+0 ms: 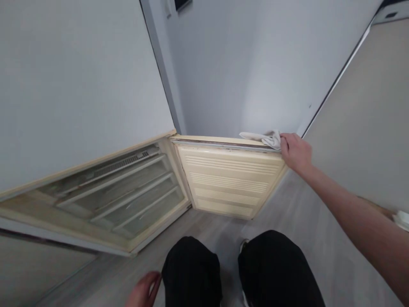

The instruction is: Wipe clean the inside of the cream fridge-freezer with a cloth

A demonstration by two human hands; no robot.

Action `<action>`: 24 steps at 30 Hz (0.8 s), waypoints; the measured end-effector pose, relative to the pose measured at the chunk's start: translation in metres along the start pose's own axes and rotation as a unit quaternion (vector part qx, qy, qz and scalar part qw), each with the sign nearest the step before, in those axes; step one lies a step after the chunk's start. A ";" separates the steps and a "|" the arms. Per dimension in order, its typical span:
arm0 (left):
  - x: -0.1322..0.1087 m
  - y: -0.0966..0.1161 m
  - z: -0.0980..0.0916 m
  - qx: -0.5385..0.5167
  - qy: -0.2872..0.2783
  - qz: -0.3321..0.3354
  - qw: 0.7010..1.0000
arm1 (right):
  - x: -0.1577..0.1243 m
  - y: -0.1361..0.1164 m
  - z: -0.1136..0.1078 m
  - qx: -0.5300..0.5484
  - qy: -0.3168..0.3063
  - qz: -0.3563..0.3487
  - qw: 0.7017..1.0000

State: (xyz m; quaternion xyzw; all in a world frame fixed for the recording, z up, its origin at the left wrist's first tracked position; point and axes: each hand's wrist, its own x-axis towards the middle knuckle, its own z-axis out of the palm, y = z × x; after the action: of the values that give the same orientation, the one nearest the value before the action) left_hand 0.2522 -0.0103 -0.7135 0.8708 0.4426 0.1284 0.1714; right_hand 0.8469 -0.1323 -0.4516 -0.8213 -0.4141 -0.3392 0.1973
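Observation:
At the top outer corner of a cream freezer door (228, 181), my right hand (295, 150) is closed around a white cloth (271, 138). The cloth lies bunched over the door's top edge, and part of it stretches left along that edge. The door stands swung out, its ribbed inner face towards me and a grey seal with brown stains along its top. Low in the picture, my left hand (145, 290) is beside my left knee, apart from the freezer. Its fingers are loosely curled, with a gap by the thumb and nothing visible in them.
Left of the door is the freezer compartment (188, 192), with several white shelves inside and yellowed rims. A white wall panel (236, 64) rises behind the door. My knees (191, 268) are bent over a grey wood-look floor (306, 221). A beige surface (367, 115) stands at the right.

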 end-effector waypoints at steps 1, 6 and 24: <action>0.024 0.009 -0.015 -0.035 0.018 0.038 0.999 | 0.003 0.003 0.002 0.008 -0.011 -0.004 1.000; 0.168 0.122 -0.132 -0.103 0.211 0.224 0.946 | 0.013 0.015 0.005 0.059 -0.055 -0.044 0.996; 0.396 0.210 -0.207 0.117 -0.049 0.242 0.962 | 0.054 -0.282 0.034 0.100 -0.159 -0.254 0.949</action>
State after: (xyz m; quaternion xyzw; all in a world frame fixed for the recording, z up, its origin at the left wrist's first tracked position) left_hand 0.5545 0.2350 -0.4105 0.9710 0.2220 0.0702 0.0534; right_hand 0.6539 0.0810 -0.4237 -0.7086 -0.6662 -0.2005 0.1173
